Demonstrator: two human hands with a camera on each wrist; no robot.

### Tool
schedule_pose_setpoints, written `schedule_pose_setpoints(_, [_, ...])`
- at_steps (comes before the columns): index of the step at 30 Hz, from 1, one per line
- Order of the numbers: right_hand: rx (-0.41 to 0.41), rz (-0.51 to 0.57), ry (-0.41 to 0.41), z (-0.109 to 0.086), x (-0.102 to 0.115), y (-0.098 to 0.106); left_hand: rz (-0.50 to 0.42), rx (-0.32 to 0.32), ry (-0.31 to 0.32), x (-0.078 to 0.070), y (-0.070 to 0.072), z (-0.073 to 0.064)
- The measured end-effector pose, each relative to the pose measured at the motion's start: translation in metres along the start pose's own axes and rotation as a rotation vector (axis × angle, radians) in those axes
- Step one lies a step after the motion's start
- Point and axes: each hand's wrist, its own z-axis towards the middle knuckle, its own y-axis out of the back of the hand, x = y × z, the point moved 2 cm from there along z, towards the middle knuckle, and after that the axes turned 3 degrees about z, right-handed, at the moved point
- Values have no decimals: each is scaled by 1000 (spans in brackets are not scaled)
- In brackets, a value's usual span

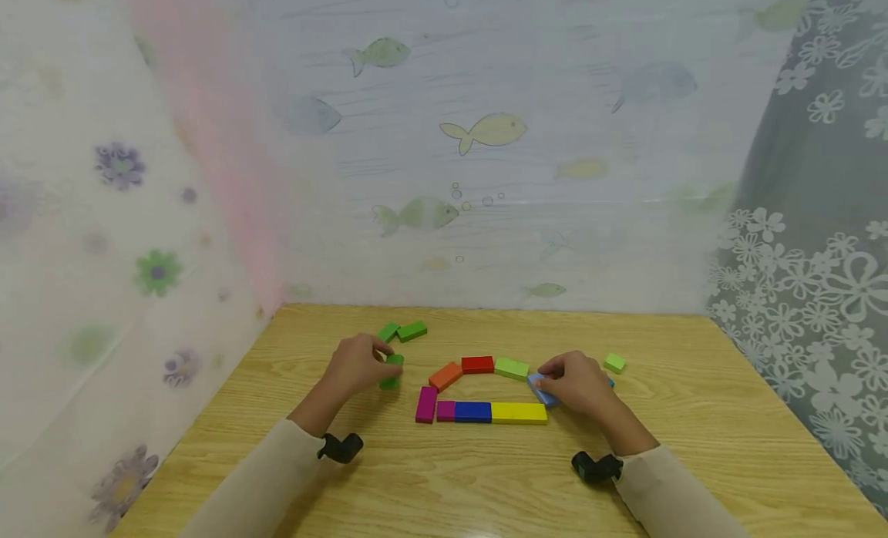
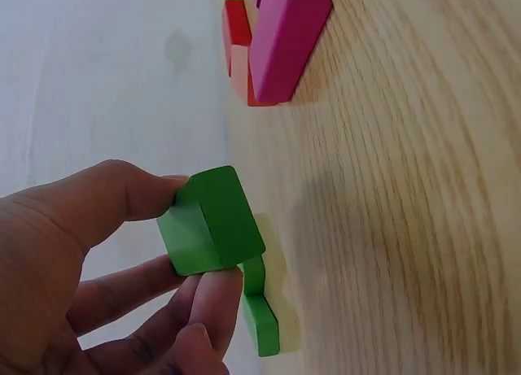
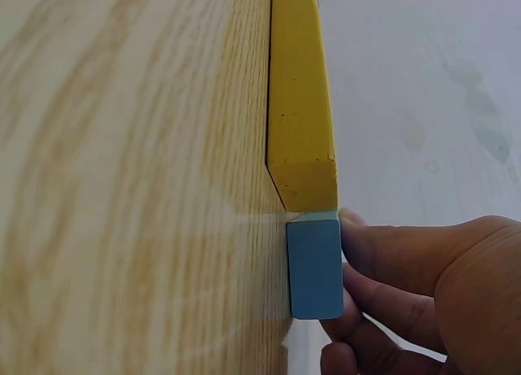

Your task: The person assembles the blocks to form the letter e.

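So we've got both hands busy over the desk. Our left hand is pinching a green block between thumb and fingers, off to the left of the colored loop; can't tell if it's touching the wood. Two more green ones, a front piece and a back piece, lie just behind that hand. Our right hand has thumb and fingers on a light blue block, which lies slanted at the loop's right side, just beside the end of the yellow block. Going left from yellow, we see a blue block and a short magenta one in a straight row. The far side curves: tall magenta at the left, then orange, red and lime. A small lime bit sits apart, past our right hand, and something teal is mostly hidden by it.
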Motion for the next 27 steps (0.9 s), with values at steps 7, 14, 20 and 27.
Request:
schedule_pose_setpoints(7, [25, -5, 30, -13, -6, 5, -46, 4, 18, -10, -5, -34])
schedule_pose_setpoints(14, [43, -8, 55, -25, -10, 10, -204, 68, 70, -19, -9, -64])
schedule_pose_setpoints(20, [55, 5, 64, -31, -9, 15, -350, 113, 64, -23, -7, -78])
schedule_pose_setpoints(27, [68, 23, 69, -38, -7, 21, -399, 196, 40, -33, -1, -96])
